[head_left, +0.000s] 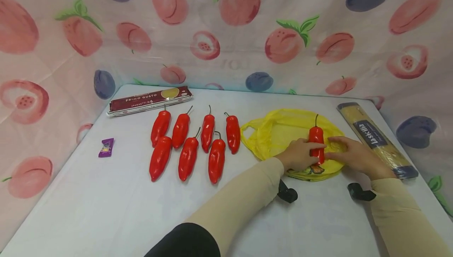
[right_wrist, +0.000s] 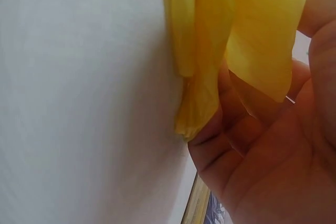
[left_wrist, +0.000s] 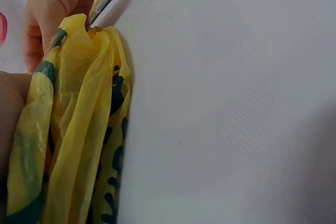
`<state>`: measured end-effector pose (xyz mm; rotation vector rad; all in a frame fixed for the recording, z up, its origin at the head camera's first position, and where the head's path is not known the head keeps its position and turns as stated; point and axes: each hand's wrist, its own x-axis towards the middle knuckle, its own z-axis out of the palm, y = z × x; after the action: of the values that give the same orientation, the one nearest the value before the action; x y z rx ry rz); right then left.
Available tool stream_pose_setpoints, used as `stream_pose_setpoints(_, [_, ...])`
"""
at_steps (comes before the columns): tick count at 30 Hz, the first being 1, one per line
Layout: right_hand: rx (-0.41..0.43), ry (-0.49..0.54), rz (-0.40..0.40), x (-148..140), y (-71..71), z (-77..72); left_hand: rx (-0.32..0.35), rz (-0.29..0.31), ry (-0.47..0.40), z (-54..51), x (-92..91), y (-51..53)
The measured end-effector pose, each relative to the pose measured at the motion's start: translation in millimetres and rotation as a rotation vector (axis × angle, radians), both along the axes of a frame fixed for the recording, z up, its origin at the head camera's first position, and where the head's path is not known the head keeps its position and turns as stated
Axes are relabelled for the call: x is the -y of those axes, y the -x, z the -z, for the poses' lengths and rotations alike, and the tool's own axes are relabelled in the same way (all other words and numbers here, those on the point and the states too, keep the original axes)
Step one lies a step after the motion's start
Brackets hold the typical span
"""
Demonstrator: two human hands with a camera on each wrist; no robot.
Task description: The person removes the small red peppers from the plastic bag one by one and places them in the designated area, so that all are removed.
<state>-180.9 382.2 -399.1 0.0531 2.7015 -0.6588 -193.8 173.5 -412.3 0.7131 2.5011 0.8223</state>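
Observation:
A glossy red pepper (head_left: 316,135) with a dark stem lies on the crumpled yellow plastic bag (head_left: 283,131). My left hand (head_left: 301,154) holds this pepper from the left, its fingers over the lower half. From the right, my right hand (head_left: 354,156) has its fingers at the bag's edge and its thumb tip close to the pepper. A yellow fold (right_wrist: 262,40) passes between thumb and fingers of the right hand in the right wrist view. In the left wrist view, bag folds (left_wrist: 79,124) hide the pepper and most of the left hand.
Several red peppers (head_left: 188,158) lie in two rows left of the bag. Behind them is a dark red spaghetti pack (head_left: 148,100). A small purple wrapped sweet (head_left: 106,147) lies at the far left. A clear pasta pack (head_left: 376,139) lies along the right edge of the white table (head_left: 116,209).

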Motion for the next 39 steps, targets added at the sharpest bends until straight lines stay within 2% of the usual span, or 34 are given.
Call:
stream_pose_setpoints(6, [-0.009,-0.003,-0.009,1,-0.6,-1.5,0.015,-0.032,-0.093,1.9,2.7,2.4])
stream_pose_setpoints(12, [-0.005,-0.013,-0.006,2,-0.8,-1.9,0.079,-0.11,-0.194,5.1,6.3,5.8])
stream_pose_setpoints(21, [0.003,-0.013,-0.004,2,0.1,-0.6,0.128,-0.183,-0.337,-0.1,19.1,7.9])
stream_pose_setpoints(25, [0.007,-0.016,0.001,2,0.4,-2.6,0.154,-0.209,-0.39,-9.5,25.5,8.7])
stream_pose_setpoints(31, [0.012,-0.011,0.0,4,-0.8,-5.3,0.183,-0.246,-0.478,-31.1,40.5,10.1])
stream_pose_setpoints(39, [0.022,-0.004,-0.005,4,-0.8,-6.1,0.176,-0.232,-0.476,-54.6,72.3,10.8])
